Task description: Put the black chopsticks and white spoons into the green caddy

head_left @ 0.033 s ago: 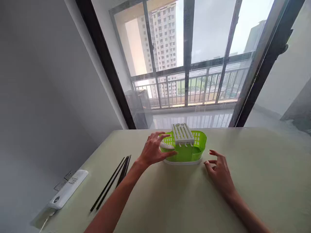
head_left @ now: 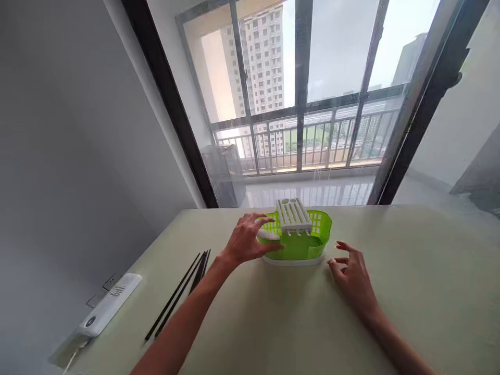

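A green plastic slotted basket [head_left: 312,242] stands on a white base near the far edge of the pale table [head_left: 273,323]. A white slotted holder [head_left: 294,214] sits across its top. My left hand [head_left: 247,244] is curled round the basket's left end, thumb along the front and fingers over the rim. My right hand [head_left: 353,276] rests on the table just right of the basket, fingers apart and slightly bent, holding nothing and not touching the basket.
Several black chopsticks [head_left: 180,292] lie in a loose bundle on the table to the left. A white oblong device [head_left: 109,304] with a cable lies at the table's left edge. A grey wall stands left; a large window and balcony lie beyond.
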Available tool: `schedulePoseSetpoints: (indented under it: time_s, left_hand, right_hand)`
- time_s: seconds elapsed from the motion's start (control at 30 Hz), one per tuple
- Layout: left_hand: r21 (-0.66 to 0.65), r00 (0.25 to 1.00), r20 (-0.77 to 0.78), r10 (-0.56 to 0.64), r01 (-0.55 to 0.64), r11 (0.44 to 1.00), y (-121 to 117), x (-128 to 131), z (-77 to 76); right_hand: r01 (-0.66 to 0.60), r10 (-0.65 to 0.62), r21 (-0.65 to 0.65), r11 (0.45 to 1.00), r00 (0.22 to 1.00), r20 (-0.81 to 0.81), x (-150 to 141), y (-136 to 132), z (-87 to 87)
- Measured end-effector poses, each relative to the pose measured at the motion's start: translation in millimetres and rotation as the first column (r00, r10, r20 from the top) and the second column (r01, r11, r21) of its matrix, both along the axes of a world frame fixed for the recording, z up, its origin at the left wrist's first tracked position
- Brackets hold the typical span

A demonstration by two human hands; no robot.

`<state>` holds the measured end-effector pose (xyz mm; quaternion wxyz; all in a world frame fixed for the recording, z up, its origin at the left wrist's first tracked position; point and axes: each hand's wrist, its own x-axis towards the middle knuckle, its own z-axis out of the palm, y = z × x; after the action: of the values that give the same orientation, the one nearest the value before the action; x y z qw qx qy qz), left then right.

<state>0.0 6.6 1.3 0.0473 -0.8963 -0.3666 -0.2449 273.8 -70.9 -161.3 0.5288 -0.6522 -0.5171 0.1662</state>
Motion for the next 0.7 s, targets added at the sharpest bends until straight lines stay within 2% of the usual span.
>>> schedulePoseSetpoints:
  time_s: [0.1,0.2,0.33,0.43,0.53,0.63,0.7]
  left_hand:
    - [-0.015,0.981,-0.158,-0.111,0.11,0.994,18.0,0.5,4.9]
    - [-0.009,0.918,-0.293,-0.267,0.276,0.961,31.5,1.7,10.9]
    - [0.03,0.86,-0.351,-0.369,0.405,0.914,42.8,3.0,14.9]
    - [0.071,0.845,-0.36,-0.396,0.448,0.891,47.6,3.5,15.0]
    - [0.167,0.86,-0.357,-0.365,0.443,0.881,49.0,3.0,18.1]
    - [0.254,0.882,-0.323,-0.342,0.429,0.867,47.5,0.7,28.3]
    - [0.265,0.907,-0.262,-0.329,0.395,0.879,45.6,-2.3,38.8]
  right_hand:
    - [-0.006,0.006,0.006,1.0,1.0,-0.013,1.2,0.7,-2.9]
    - [-0.015,0.015,-0.005,1.0,1.0,-0.024,1.3,0.6,-2.9]
    - [-0.021,0.02,-0.031,0.999,0.999,-0.029,0.0,-0.9,-0.1]
    - [-0.024,0.023,-0.031,0.999,0.999,-0.033,-0.6,-1.6,0.3]
    - [-0.028,0.027,-0.029,0.999,0.999,-0.033,-0.3,-1.1,-1.2]
    - [-0.035,0.034,-0.032,0.999,0.999,-0.025,0.1,-0.3,-2.8]
    - [-0.036,0.035,-0.035,0.999,0.999,-0.022,0.3,-0.1,-3.3]
